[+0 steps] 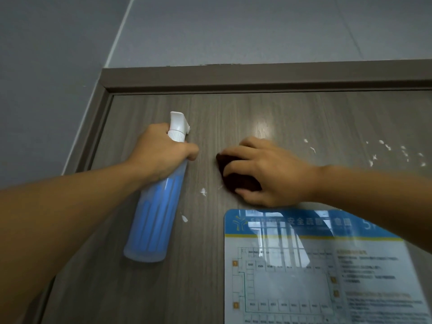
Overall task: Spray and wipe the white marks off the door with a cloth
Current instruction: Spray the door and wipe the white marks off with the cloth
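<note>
Head view, single frame.

Door (292, 113): one, grey wood-grain, set in one frame (233, 77).

White marks: still on the panel. Two distinct blobs near the spray bottle, the upper (203, 191) and the lower (184, 218); a faint fleck just left of the cloth. A scattered cluster (388, 150) at far right, perhaps a dozen, too small and blurred to count firmly.

Progress: judged partway. The stretch between the hands looks clean; both groups of marks remain.

Spray bottle (154, 218): one, blue liquid, white nozzle. The left hand (161, 153) is wrapped round its neck, bottle against the door.

Cloth (238, 176): one, dark brown, bunched. The right hand (264, 171) presses it to the door, fingers and thumb curled over its edges.

Evacuation plan sign (315, 265): one, laminated, below the right hand.
</note>
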Action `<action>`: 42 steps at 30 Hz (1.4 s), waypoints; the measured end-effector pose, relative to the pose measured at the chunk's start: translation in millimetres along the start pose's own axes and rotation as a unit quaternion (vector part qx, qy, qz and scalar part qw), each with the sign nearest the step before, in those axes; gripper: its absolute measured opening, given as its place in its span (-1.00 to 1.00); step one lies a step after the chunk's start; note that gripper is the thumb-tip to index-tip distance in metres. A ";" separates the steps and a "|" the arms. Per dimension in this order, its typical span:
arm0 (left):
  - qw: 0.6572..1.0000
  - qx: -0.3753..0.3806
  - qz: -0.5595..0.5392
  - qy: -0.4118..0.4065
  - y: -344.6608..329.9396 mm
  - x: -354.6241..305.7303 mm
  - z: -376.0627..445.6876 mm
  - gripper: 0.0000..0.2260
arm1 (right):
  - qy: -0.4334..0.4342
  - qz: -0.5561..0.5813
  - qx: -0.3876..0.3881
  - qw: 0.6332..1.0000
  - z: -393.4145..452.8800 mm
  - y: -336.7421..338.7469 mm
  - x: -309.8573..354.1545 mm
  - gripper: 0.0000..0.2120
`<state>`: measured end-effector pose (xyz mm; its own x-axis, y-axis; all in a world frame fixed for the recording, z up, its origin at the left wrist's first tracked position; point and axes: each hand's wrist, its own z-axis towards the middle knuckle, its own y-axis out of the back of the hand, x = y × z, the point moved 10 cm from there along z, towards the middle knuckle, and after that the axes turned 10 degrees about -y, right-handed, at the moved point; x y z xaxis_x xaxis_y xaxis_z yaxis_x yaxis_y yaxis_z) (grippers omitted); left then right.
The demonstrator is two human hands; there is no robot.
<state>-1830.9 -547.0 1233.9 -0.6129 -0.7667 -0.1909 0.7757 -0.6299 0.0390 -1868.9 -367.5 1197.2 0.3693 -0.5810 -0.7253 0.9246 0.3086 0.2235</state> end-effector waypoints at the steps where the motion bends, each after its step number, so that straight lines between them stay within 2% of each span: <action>1: 1.000 0.000 -0.003 0.003 0.0 0.3 -0.2 -0.65 | 0.009 -0.005 0.007 1.000 0.8 -0.3 -0.4 -0.58; 3: 1.000 -0.003 -0.007 0.006 0.8 0.3 -0.5 -0.58 | -0.021 -0.020 -0.007 1.000 15.5 7.3 -14.9 -0.57; 5: 1.000 -0.004 -0.003 0.005 1.3 -0.1 -0.5 -0.58 | -0.103 -0.023 -0.045 0.993 37.6 18.1 -41.0 -0.54; 8: 1.000 0.005 0.003 -0.002 -0.1 0.7 0.5 -0.67 | -0.209 -0.037 -0.082 0.974 60.8 20.4 -61.9 -0.55; 10: 1.000 0.006 0.007 -0.004 -0.2 1.5 1.0 -0.70 | -0.228 -0.037 -0.100 0.968 64.2 17.9 -59.1 -0.56; 12: 1.000 0.006 0.003 -0.002 -0.4 0.4 0.6 -0.65 | -0.212 -0.026 -0.106 0.971 58.2 17.6 -49.1 -0.55; 14: 1.000 0.003 -0.001 0.005 -0.2 0.0 -0.5 -0.58 | -0.156 -0.011 -0.096 0.983 46.8 15.5 -31.6 -0.55; 18: 1.000 0.001 -0.007 0.005 0.1 2.8 0.2 -0.63 | -0.022 0.019 -0.010 1.000 14.2 -0.1 9.2 -0.59; 20: 1.000 0.002 -0.006 0.004 -0.1 4.5 1.1 -0.67 | 0.001 0.017 0.025 1.000 8.9 -3.0 11.2 -0.59; 22: 1.000 0.001 -0.005 0.004 -0.1 5.1 1.8 -0.66 | -0.024 0.003 0.020 1.000 20.3 3.2 -5.4 -0.60; 27: 1.000 0.002 0.000 0.002 -0.5 7.0 3.4 -0.70 | -0.230 0.011 -0.064 0.971 60.3 21.1 -73.9 -0.57; 29: 1.000 0.003 0.000 0.000 -0.6 7.8 4.1 -0.71 | -0.275 -0.002 -0.087 0.957 62.6 17.5 -76.0 -0.57; 32: 1.000 0.001 -0.015 0.000 -0.1 7.7 3.9 -0.67 | -0.257 0.000 -0.102 0.961 52.0 15.5 -54.6 -0.55; 35: 1.000 0.007 -0.022 0.002 -0.4 8.7 3.8 -0.67 | -0.187 0.021 -0.047 0.981 31.6 7.1 -25.5 -0.45; 38: 0.999 0.026 -0.028 0.013 -1.2 9.0 4.8 -0.68 | -0.135 0.003 -0.010 0.991 8.9 -0.9 -8.8 -0.47; 42: 0.997 0.041 -0.054 0.037 3.0 -2.1 -0.4 -0.70 | -0.124 -0.017 0.021 0.992 3.3 0.6 -14.0 -0.51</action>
<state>-1827.2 -547.3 1234.1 -0.6764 -0.6850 -0.2706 0.6894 -0.7182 0.0948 -1873.1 -361.7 1209.6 0.3452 -0.7592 -0.5517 0.9379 0.2578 0.2322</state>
